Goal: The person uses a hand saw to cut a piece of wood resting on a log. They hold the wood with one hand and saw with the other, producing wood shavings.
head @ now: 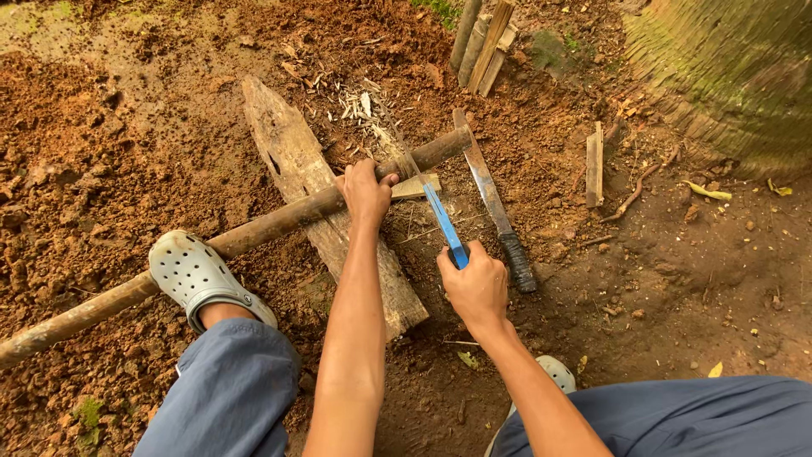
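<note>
Pole (254, 230): long, brown, perhaps muddy.

No package, label, sign or screen shows anywhere in this view. Nothing here carries print or a display of any kind.
</note>
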